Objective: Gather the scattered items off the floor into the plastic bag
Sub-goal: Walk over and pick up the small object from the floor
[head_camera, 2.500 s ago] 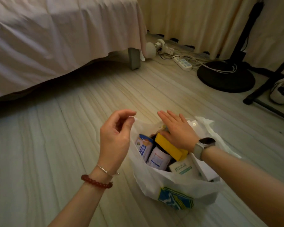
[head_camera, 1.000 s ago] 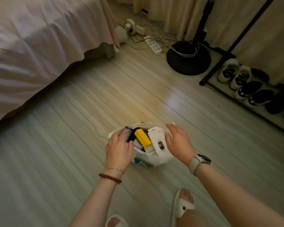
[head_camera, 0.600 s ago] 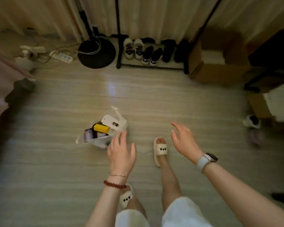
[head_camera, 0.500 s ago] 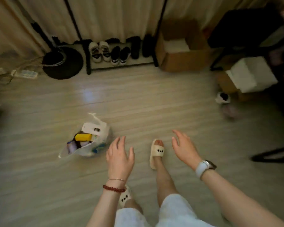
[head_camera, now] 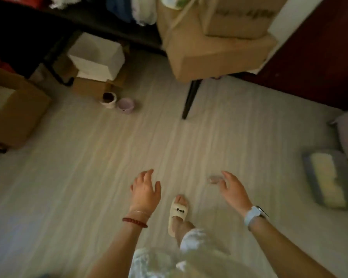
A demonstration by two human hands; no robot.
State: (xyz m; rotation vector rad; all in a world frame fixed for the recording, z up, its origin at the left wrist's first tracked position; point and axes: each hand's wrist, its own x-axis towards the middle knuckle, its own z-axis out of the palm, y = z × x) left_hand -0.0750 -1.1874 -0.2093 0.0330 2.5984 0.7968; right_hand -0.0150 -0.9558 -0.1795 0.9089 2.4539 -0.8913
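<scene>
The plastic bag is out of view. I am standing and looking down at a pale wood floor. My left hand point(head_camera: 146, 190) hangs in front of me with the fingers spread and nothing in it. My right hand point(head_camera: 233, 190) is also empty, fingers loosely apart. A small, blurred, pale object point(head_camera: 214, 179) lies on the floor just left of my right fingertips. Two small cups, one white with a dark inside point(head_camera: 108, 99) and one lilac point(head_camera: 126, 105), stand on the floor farther ahead.
My slippered foot point(head_camera: 178, 212) is between my hands. Cardboard boxes point(head_camera: 16, 113) stand at the left, a white box point(head_camera: 95, 57) beyond them, and stacked boxes point(head_camera: 215, 49) on a black-legged stand point(head_camera: 190, 99). A grey tray with a yellowish pad point(head_camera: 329, 178) lies at the right.
I stood up, let go of the bag and turned right. The bag, bed and shoe rack slid out of view at the left. Both hands now hang empty.
</scene>
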